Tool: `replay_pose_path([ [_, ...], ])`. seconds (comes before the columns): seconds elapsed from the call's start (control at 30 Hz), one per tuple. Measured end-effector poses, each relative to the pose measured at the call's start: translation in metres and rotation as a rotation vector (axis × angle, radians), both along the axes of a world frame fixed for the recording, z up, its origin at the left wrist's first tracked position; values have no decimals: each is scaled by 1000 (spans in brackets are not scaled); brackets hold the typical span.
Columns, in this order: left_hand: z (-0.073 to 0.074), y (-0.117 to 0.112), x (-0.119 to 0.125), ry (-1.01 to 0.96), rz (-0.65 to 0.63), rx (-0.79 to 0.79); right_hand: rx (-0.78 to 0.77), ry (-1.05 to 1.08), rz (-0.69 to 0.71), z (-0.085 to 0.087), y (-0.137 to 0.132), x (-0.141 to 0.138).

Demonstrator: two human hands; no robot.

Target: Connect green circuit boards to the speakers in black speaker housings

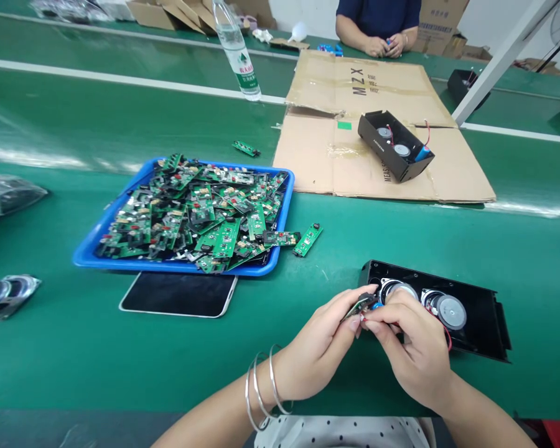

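Observation:
My left hand (324, 339) is closed on a small green circuit board (358, 305), held tilted between thumb and fingers. Close against it, my right hand (413, 342) pinches a small connector (363, 318) with a red wire at the board's edge. Whether the connector sits in the board I cannot tell. Just behind my hands lies an open black speaker case (480, 317). Two round speakers (450, 311) are fixed inside it, one partly covered by my right fingers. A bit of blue (377, 305) shows between my hands.
A blue tray (256, 270) heaped with circuit boards stands left, overlapping a phone (180, 295). Loose boards (308, 239) lie beside it. Behind are a flattened cardboard box (317, 155), another speaker case (394, 146) and a water bottle (238, 53). A person (378, 25) sits across the table.

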State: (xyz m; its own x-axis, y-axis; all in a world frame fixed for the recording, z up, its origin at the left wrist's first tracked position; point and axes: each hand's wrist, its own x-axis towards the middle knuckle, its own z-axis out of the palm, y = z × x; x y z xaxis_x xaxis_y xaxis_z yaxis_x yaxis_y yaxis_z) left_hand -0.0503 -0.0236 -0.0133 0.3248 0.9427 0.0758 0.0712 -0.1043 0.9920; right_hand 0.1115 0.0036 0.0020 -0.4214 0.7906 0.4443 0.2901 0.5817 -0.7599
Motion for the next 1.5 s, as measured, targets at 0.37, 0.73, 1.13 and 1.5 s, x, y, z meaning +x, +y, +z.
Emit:
replay_pose_path([
  [0.37, 3, 3, -1, 104, -56, 134, 372, -129, -41, -12, -3, -1],
  [0.73, 6, 0, -6, 149, -108, 213, 30, -14, 60, -3, 0, 4],
  [1.13, -2, 9, -19, 231, 177, 131, 46, 84, -98, 0, 4, 18],
  [1.5, -9, 6, -11, -276, 78, -279, -4, 68, -62, -1, -2, 12],
])
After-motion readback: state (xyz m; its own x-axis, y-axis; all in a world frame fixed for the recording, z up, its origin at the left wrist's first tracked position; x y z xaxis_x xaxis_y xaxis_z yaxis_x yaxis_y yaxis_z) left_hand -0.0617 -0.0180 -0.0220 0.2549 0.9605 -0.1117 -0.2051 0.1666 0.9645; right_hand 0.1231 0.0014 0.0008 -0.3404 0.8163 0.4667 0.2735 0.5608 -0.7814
